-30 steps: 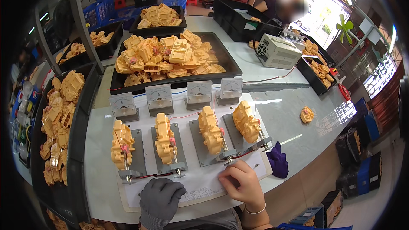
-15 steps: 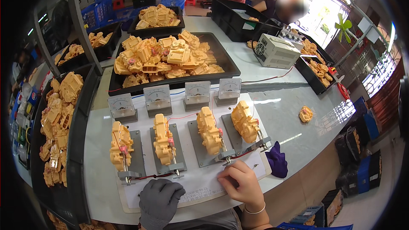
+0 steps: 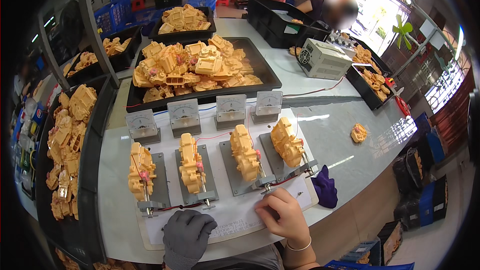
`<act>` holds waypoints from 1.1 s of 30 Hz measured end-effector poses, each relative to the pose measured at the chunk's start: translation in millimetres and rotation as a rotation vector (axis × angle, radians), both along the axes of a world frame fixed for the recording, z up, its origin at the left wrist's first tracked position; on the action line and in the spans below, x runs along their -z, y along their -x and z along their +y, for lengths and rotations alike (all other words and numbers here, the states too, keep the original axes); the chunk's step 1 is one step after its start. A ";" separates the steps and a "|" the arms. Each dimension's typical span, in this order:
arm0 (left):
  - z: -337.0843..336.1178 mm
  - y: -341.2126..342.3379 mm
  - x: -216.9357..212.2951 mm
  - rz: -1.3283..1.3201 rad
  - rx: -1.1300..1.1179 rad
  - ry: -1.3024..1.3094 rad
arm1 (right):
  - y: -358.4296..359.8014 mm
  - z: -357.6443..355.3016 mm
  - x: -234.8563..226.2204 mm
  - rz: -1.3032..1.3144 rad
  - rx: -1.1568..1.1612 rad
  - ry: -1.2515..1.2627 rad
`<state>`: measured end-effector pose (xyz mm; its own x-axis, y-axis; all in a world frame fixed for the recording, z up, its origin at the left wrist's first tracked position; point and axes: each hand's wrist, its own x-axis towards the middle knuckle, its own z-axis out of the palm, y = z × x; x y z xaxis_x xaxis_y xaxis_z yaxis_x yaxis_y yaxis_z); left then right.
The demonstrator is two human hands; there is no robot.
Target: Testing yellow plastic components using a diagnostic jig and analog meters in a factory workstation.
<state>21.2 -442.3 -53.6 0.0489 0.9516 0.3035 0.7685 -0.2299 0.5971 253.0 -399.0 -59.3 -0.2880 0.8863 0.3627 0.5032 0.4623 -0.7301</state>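
The left hand wears a grey glove and rests on the white sheet, its fingers curled down loosely and holding nothing. Just beyond its fingertips stands the second jig with a yellow gearbox on it. To the left of the fingers is the first gearbox, on its own grey plate.

The right hand is bare, with a thin bracelet at the wrist. Its fingers are bent, and the tips touch the front clamp of the third jig; whether they pinch it I cannot tell. Directly above these fingers sits the third gearbox. A little to the right of them is the fourth gearbox, and further right lies a purple cloth at the table edge.

Behind the jigs, far from both hands, four small meters stand in a row. Behind them is a black tray full of yellow parts.
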 end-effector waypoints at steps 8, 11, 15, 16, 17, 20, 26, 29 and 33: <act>0.7 -2.5 -0.4 -0.006 -0.006 0.012 | -2.0 -0.2 3.2 0.001 0.006 -0.023; -0.7 -2.2 0.5 -0.005 -0.014 0.006 | -0.9 -0.6 2.5 -0.008 0.004 -0.016; -0.7 -0.9 2.9 -0.002 -0.013 -0.008 | 0.5 -0.7 2.9 -0.007 0.005 -0.010; -0.4 -0.8 2.9 -0.002 -0.013 -0.005 | 0.9 -0.1 3.6 -0.006 0.002 -0.015; 0.0 -0.5 2.3 -0.009 -0.023 0.011 | 1.7 0.2 3.6 -0.006 0.001 -0.012; 1.1 -5.5 -1.9 -0.018 -0.025 0.032 | -2.6 -2.3 0.4 -0.018 0.006 0.018; 1.3 -5.8 -1.4 -0.027 -0.055 0.064 | -1.2 -0.5 2.7 -0.001 0.002 0.007; 1.1 -5.0 0.0 -0.014 -0.050 0.046 | -1.2 -1.0 3.7 0.003 0.000 -0.001; 0.6 -3.6 2.4 -0.019 -0.028 0.023 | -0.1 -1.9 3.6 0.008 0.001 -0.001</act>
